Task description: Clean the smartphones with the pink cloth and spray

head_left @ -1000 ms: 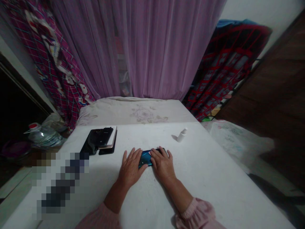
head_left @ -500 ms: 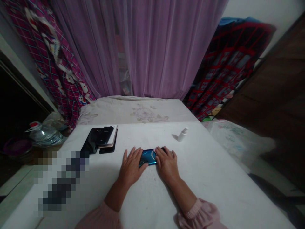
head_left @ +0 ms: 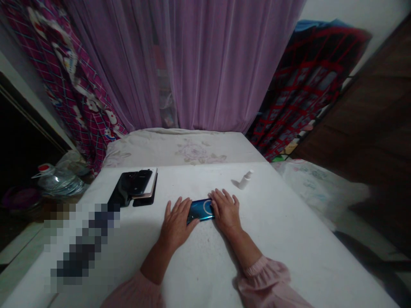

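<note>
A blue smartphone (head_left: 201, 209) lies back up on the white table, a pale ring showing near its right end. My left hand (head_left: 176, 222) grips the left end, with its thumb at the near edge and its fingers at the far side. Over the right end rests my right hand (head_left: 226, 214), its fingers stretched out past the far edge. The phone's right end is hidden beneath it. Beyond my right hand, a small white spray bottle (head_left: 245, 179) stands upright.
Several phones lie at the table's left, among them a black phone (head_left: 141, 182) on top of a white one (head_left: 152, 182). A pixelated patch (head_left: 83, 248) covers the left edge. A large water bottle (head_left: 61, 182) stands beside the table. Purple curtains (head_left: 208, 64) hang behind.
My right hand has shifted slightly away from me and its fingers have straightened, uncovering more of the phone's ring. My left hand and the phone stay about where they were.
</note>
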{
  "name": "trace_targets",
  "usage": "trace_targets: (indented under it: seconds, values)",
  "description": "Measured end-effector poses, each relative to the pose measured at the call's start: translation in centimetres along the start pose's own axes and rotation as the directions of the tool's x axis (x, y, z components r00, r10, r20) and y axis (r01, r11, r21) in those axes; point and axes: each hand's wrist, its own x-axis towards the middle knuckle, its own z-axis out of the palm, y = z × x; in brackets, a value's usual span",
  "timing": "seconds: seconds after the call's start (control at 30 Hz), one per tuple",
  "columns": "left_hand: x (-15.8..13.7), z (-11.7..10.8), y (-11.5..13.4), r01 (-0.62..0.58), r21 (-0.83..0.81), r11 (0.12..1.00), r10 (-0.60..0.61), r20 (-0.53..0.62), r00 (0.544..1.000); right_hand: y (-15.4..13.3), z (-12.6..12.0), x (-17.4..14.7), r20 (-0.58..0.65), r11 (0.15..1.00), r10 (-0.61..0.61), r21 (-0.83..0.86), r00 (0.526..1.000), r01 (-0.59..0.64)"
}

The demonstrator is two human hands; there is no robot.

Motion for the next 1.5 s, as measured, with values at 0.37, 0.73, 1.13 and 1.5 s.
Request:
trace_targets:
  seconds: [0.37,0.73,1.13,1.5]
  values:
    - [-0.1,0.2,-0.2,-0.017,0.002,1.0,0.017,-0.015,1.0,0.0,0.5,-2.3,0.021,0.994,-0.11,-0.024,0.994,0.111]
    - [-0.1,0.7,-0.5,-0.02,0.004,1.0,0.02,-0.041,0.999,0.9,0.1,-2.1,0.03,0.996,-0.084,-0.028,0.996,0.084]
    - [-0.1,0.5,-0.4,-0.011,-0.011,1.0,0.011,-0.029,1.0,2.4,-0.2,-1.6,0.02,0.982,-0.125,0.143,0.992,0.121]
    - [-0.1,0.6,-0.6,-0.027,-0.003,1.0,0.027,-0.046,0.999,0.6,1.4,-0.5,0.055,0.998,-0.057,0.022,0.997,0.056]
